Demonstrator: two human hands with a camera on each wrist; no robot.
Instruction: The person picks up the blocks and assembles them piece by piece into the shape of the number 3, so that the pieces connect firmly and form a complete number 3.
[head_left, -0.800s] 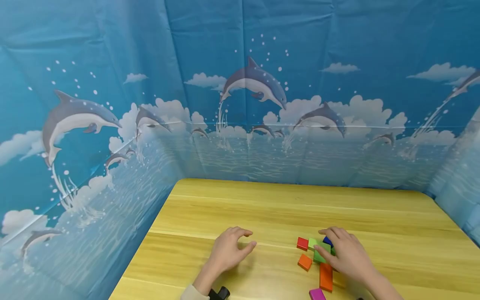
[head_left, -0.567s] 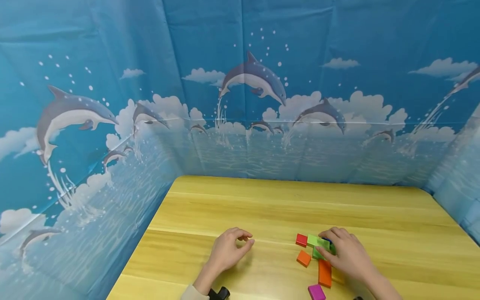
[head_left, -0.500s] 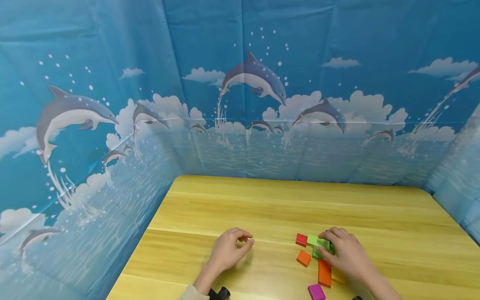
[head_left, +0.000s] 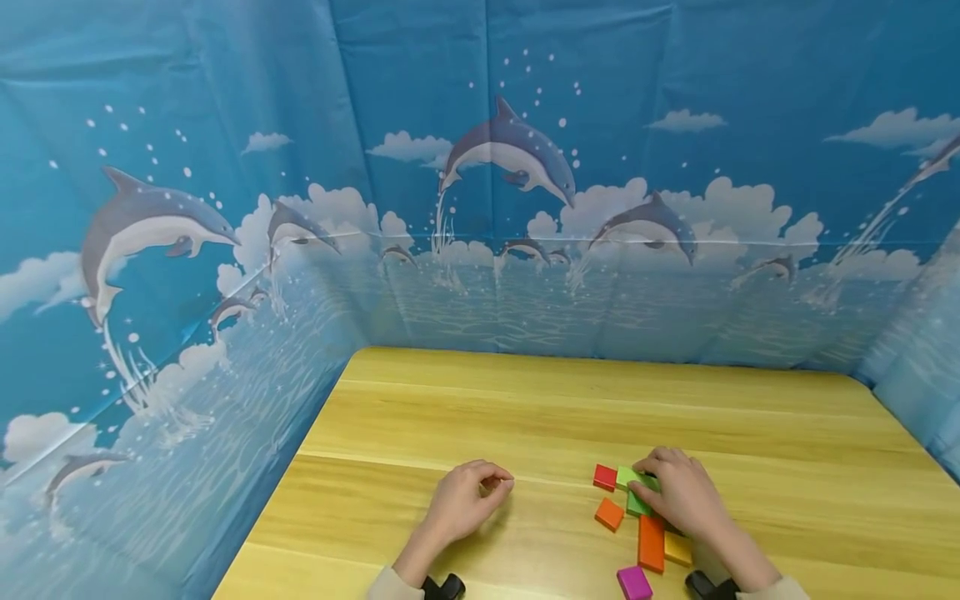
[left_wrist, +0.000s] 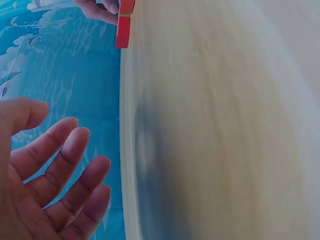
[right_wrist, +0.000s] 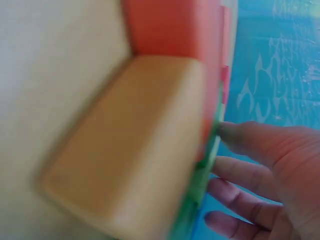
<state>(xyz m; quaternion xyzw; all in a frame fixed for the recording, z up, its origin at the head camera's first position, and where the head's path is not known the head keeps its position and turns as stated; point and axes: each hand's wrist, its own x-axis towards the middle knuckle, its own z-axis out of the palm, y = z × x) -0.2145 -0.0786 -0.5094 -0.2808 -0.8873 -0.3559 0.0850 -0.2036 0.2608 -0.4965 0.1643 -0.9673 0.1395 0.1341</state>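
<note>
Several coloured blocks lie together at the right front of the table. My right hand (head_left: 684, 490) is over them, with thumb and index finger on either side of a light green block (head_left: 628, 477), which they seem to pinch. A green block (head_left: 637, 504) sits just below the thumb; blocks farther under the palm are hidden. In the right wrist view the fingertips (right_wrist: 225, 192) meet the green pieces. My left hand (head_left: 465, 502) hovers over the table to the left, fingers loosely bent, holding nothing; the left wrist view shows its fingers (left_wrist: 70, 150) spread apart.
Around the right hand lie a red block (head_left: 604, 477), a small orange block (head_left: 609, 514), a long orange block (head_left: 651, 543), a yellow block (head_left: 678, 548) and a magenta block (head_left: 634, 582). A dolphin-printed blue curtain (head_left: 480, 300) stands behind the wooden table (head_left: 525, 400).
My right hand has shifted slightly left over the green blocks, covering the blue one and uncovering the yellow block. The left hand's thumb and index finger have come closer together.
</note>
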